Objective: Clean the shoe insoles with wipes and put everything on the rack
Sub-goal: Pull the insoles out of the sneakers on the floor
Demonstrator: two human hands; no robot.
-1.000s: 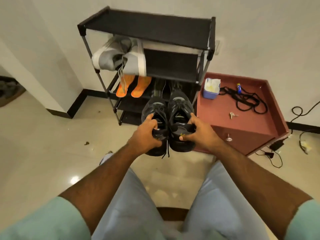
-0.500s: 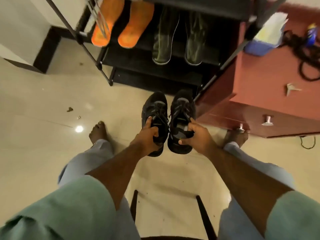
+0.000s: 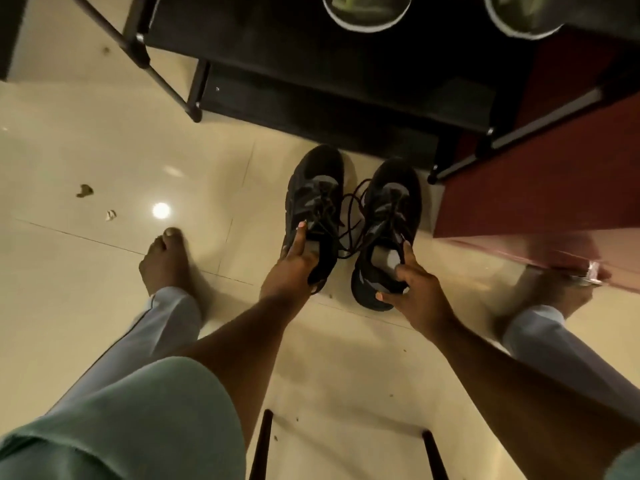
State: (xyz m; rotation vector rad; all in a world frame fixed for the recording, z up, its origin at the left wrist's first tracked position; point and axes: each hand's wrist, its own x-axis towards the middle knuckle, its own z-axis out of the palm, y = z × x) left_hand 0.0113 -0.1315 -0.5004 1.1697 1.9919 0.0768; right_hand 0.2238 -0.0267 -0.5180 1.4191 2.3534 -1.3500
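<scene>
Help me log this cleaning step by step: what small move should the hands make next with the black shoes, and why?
Probably let go of the left shoe and pull the insole out of the right shoe. Both sit low by the floor before the rack, the left hand and right hand gripping their collars, and the right fingers already reach inside.

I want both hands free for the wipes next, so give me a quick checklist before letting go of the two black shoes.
1. Left hand grips left black lace-up shoe: ok.
2. Right hand grips right black lace-up shoe: ok.
3. Shoes upright, toes toward black metal shoe rack: ok.
4. Soles resting on cream tiled floor: cannot tell.
5. Loose laces clear of fingers: cannot tell.
6. Bare left foot clear of the shoes: ok.
</scene>
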